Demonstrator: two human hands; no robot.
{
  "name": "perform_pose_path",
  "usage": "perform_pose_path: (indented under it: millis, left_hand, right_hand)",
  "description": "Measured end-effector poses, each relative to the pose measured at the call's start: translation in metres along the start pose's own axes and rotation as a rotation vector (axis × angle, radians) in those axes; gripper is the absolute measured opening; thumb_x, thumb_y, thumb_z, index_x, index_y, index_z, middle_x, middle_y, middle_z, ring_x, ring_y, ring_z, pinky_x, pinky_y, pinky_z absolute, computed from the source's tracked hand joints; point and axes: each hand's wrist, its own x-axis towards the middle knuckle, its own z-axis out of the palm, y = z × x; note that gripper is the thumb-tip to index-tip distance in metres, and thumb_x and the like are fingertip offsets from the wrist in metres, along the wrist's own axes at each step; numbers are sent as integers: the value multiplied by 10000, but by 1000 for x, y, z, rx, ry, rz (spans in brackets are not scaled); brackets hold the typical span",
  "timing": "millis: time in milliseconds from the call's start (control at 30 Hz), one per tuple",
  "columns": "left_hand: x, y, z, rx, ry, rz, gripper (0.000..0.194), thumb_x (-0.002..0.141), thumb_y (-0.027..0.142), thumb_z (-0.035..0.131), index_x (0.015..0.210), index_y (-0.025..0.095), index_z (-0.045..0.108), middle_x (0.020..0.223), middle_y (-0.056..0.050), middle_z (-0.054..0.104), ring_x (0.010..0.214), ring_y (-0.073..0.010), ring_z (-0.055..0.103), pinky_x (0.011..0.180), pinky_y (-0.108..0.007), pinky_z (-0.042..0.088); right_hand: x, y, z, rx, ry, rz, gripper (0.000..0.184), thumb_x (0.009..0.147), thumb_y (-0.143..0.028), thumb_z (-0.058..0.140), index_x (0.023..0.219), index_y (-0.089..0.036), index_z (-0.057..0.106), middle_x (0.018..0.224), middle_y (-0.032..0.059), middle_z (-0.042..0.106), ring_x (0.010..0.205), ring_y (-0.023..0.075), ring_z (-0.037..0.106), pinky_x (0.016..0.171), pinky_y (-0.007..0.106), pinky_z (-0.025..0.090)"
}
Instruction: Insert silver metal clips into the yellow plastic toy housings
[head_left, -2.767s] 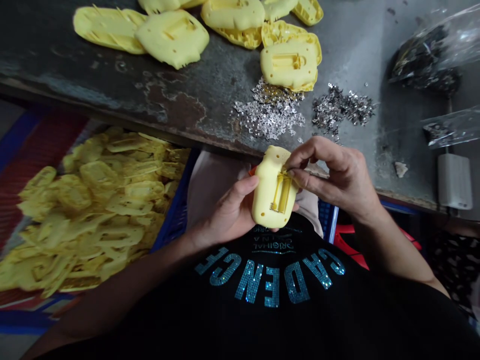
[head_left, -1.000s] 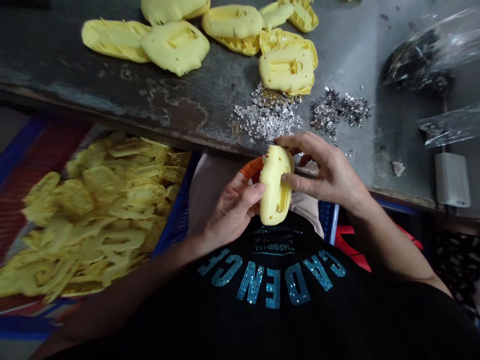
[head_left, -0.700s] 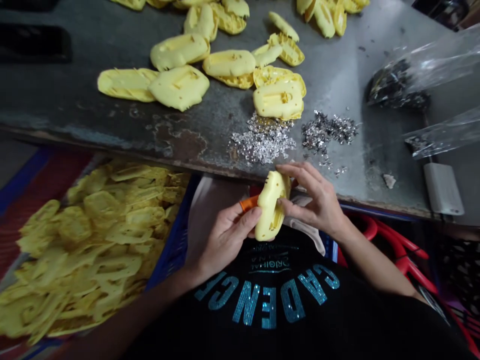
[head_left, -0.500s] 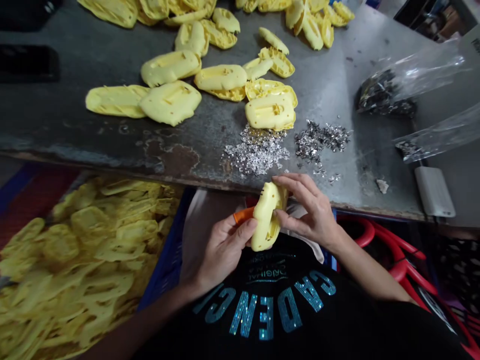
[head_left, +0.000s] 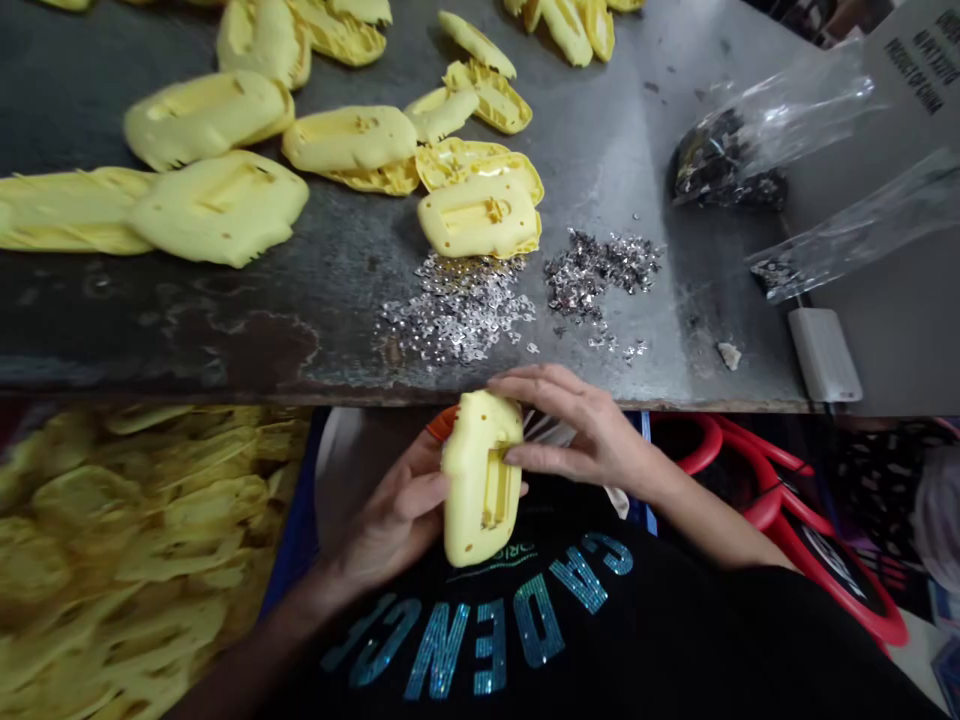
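Between my two hands, close to my chest, is a yellow plastic shell (head_left: pixel 469 480) with a long rectangular recess facing up. My left hand (head_left: pixel 401 505) grips its left side, thumb on the edge and an orange band around one finger. My right hand (head_left: pixel 574 430) holds the upper right, with the thumb at the recess and the fingers over the top end. The fingertips behind the shell are hidden. Just beyond, on the metal table (head_left: pixel 345 340), lie a pile of small silver metal pieces (head_left: pixel 461 315) and a darker pile of metal pieces (head_left: pixel 600 270).
Several yellow shells (head_left: pixel 225 205) are spread across the table. Clear plastic bags of metal parts (head_left: pixel 727 165) and a white box-shaped device (head_left: pixel 825 355) are at the right. A heap of yellow shells (head_left: pixel 150 540) fills the lower left. Red tubing (head_left: pixel 765 480) stands below the table.
The shell has turned so its recessed face shows more, and it sits lower and further left in view. Both hands still hold it. The table's contents have shifted left with the camera.
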Motion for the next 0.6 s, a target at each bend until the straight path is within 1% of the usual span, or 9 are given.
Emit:
perform_pose_path:
  millis: [67, 100, 133, 167, 233, 333, 433, 533, 600]
  left_hand:
    - [1, 0, 0, -7, 51, 46, 536, 908, 401, 867, 1424, 340, 734, 1394, -64, 814, 1196, -328, 815, 1050, -458, 664]
    - [1, 0, 1, -5, 82, 74, 576, 906, 421, 860, 1455, 330, 715, 1446, -79, 792, 1265, -353, 786, 1062, -477, 658]
    - [2, 1, 2, 1, 114, 93, 609, 909, 434, 849, 1486, 317, 693, 1471, -94, 779, 1315, -367, 759, 1062, -482, 658]
    - [2, 1, 4, 6, 139, 104, 637, 913, 447, 838, 1511, 299, 676, 1465, -109, 781, 1336, -373, 746, 1049, -479, 664]
    - [3, 1, 8, 10, 177, 113, 670, 913, 471, 826, 1531, 269, 663, 1415, -128, 805, 1330, -375, 746, 1034, -483, 670]
    - [4, 1, 12, 23, 218, 108, 714, 887, 489, 850, 1536, 252, 666, 1418, -141, 802, 1293, -379, 760, 1090, -534, 640]
    - [2, 1, 14, 40, 233, 113, 754, 855, 490, 882, 1543, 277, 660, 1453, -134, 786, 1259, -387, 774, 1117, -566, 615]
    - [-1, 1, 15, 61, 221, 138, 690, 900, 468, 845, 1537, 279, 661, 1418, -130, 803, 1205, -360, 796, 1086, -523, 631]
    - [-3, 2, 15, 65, 229, 144, 650, 915, 458, 830, 1516, 265, 673, 1395, -134, 812, 1140, -328, 816, 1047, -478, 650]
  right_hand:
    - [-3, 17, -16, -206, 112, 67, 340, 1079, -409, 719, 1367, -229, 717, 1364, 107, 765, 1282, 253, 700, 1089, 429, 557]
    - [-3, 26, -24, -358, 180, 119, 219, 1095, -350, 690, 1277, -248, 758, 1293, 84, 785, 1226, 259, 696, 1058, 446, 528]
    - [-3, 36, -31, -496, 217, 167, 155, 1098, -312, 676, 1195, -262, 786, 1209, 65, 797, 1162, 265, 684, 1022, 456, 495]
    - [-1, 44, -36, -601, 211, 203, 147, 1100, -293, 663, 1152, -276, 800, 1151, 54, 798, 1122, 269, 665, 995, 458, 463]
    - [4, 55, -39, -732, 135, 235, 160, 1103, -312, 655, 1146, -296, 808, 1112, 49, 793, 1099, 280, 624, 968, 457, 411]
    - [15, 59, -31, -815, 30, 233, 189, 1118, -361, 627, 1158, -286, 796, 1105, 60, 782, 1112, 293, 589, 963, 452, 371]
    - [19, 55, -21, -845, -8, 208, 218, 1137, -353, 587, 1074, -260, 774, 1020, 52, 767, 1067, 286, 584, 945, 441, 356]
    - [8, 54, -18, -825, 3, 131, 235, 1156, -322, 544, 1046, -264, 744, 989, 38, 778, 1026, 270, 593, 933, 433, 359]
    - [-5, 54, -21, -784, 27, 85, 203, 1158, -298, 542, 1084, -279, 730, 1056, 23, 817, 1021, 261, 606, 930, 435, 364]
